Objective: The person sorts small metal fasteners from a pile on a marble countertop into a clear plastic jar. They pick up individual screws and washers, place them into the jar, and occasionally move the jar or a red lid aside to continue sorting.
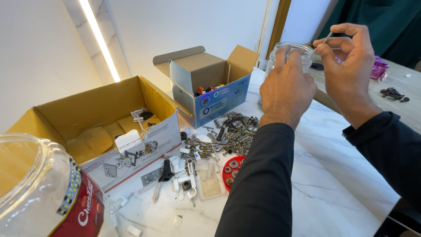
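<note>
- Up at one o'clock, the left hand (287, 85) grips a clear jar (290, 52).
- Right hand (346, 66) pinches a thin metal pin (327, 37) over its mouth.
- Blue carton (210, 87) at twelve holds small hardware; loose screws (230, 129) lie beside it.

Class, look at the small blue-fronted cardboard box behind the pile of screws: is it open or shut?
Open. The small blue-fronted box has its top flaps standing up and outward, and small parts show inside over its front wall.
</note>
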